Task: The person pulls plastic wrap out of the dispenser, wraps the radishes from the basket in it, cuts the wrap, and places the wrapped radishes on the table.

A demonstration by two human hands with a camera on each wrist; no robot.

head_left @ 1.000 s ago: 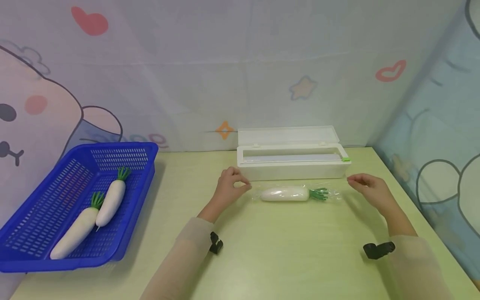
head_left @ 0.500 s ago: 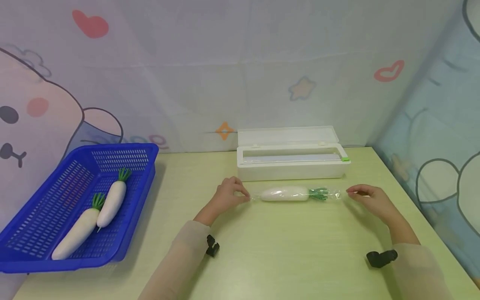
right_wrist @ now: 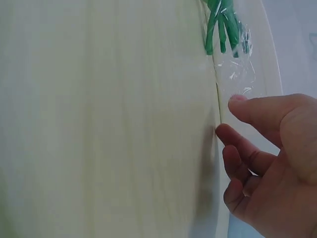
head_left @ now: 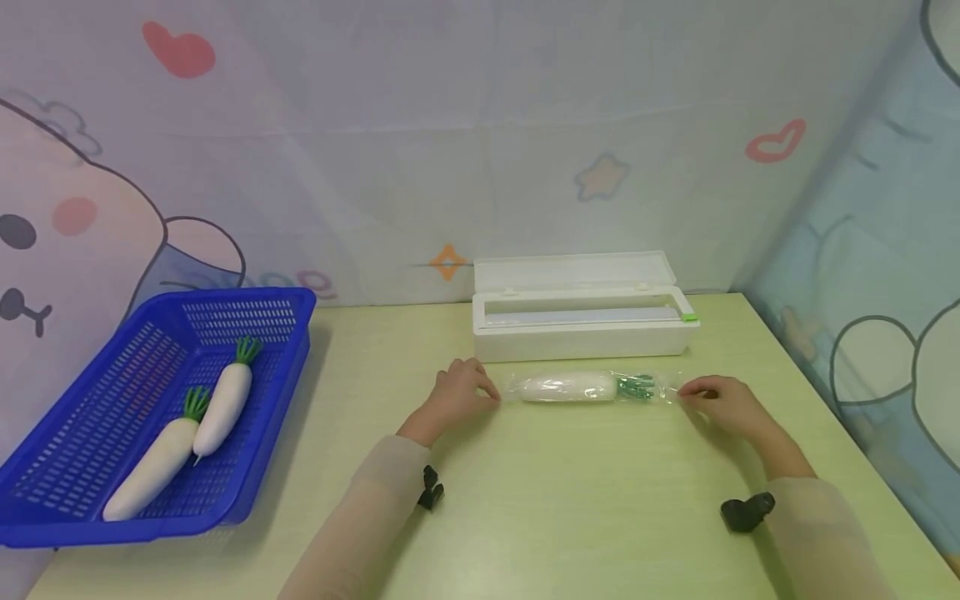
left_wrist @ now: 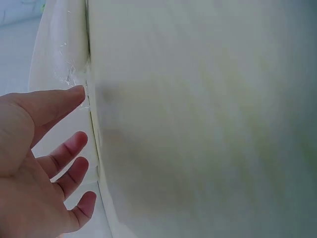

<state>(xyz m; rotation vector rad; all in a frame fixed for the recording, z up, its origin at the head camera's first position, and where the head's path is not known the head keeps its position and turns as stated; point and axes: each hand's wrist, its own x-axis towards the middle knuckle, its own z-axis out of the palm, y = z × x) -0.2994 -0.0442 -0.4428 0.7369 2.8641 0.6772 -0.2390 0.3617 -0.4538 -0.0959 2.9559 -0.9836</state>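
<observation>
A white radish (head_left: 567,387) with green stalks (head_left: 636,387) lies crosswise on the table, wrapped in clear plastic wrap (head_left: 666,389) that extends past both ends. My left hand (head_left: 453,396) pinches the wrap's left end between thumb and index finger; its other fingers are loosely bent in the left wrist view. At the stalk end, my right hand (head_left: 727,404) has thumb and index finger together at the wrap's right end. The right wrist view shows the thumb (right_wrist: 257,109) right at the film, with the remaining fingers curled below it.
Behind the radish stands a long white wrap dispenser (head_left: 585,342), its lid (head_left: 573,269) raised. A blue basket (head_left: 258,483) at the left holds two unwrapped radishes (head_left: 222,408). A printed cloth backdrop (head_left: 375,167) rises at the table's far edge.
My right hand has come down and then left, closer to the stalks. The left hand has lowered slightly. The wrap's ends have shifted shape, while the radish stays in place.
</observation>
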